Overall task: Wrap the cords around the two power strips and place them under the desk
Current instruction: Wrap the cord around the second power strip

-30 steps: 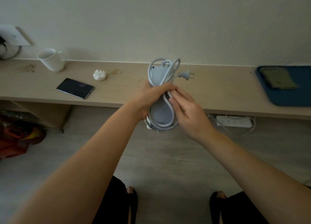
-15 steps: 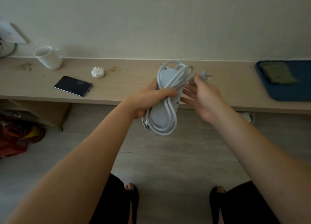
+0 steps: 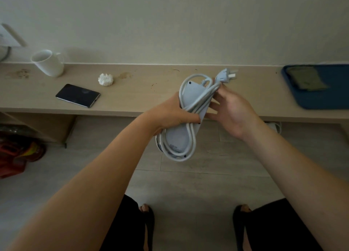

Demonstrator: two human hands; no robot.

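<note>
We see the left hand [image 3: 171, 113] clamped around the middle of a white power strip [image 3: 186, 116], held in the air in front of the counter [image 3: 143, 92], tilted with its top end leaning right. Left grip is closed tight, thumb across the front over the cord [image 3: 190, 137], which is looped lengthwise around the strip several times. Right hand [image 3: 234, 109] sits just beside the strip's upper right edge, palm toward us; its fingertips pinch the cord end right below the plug [image 3: 225, 76], remaining fingers loosely spread near the strip's side. So right grip is partly closed on the cord end only. Plug sticks up and to the right above the strip, prongs blurred.

Second power strip [image 3: 272, 125] is on the floor under the counter, mostly hidden behind the right forearm; only a white corner and a bit of cable show, so we cannot tell whether it is wrapped.

On the counter: white mug [image 3: 49, 62] at far left near the wall, crumpled white tissue [image 3: 105, 79] to its right, dark phone [image 3: 77, 95] lying flat nearer the front edge, blue tray [image 3: 324, 97] at far right with an olive cloth [image 3: 306, 78] in it. Red bag [image 3: 17, 152] on the floor at left, under the counter's open shelf. Feet in dark slippers are visible at the bottom.
</note>
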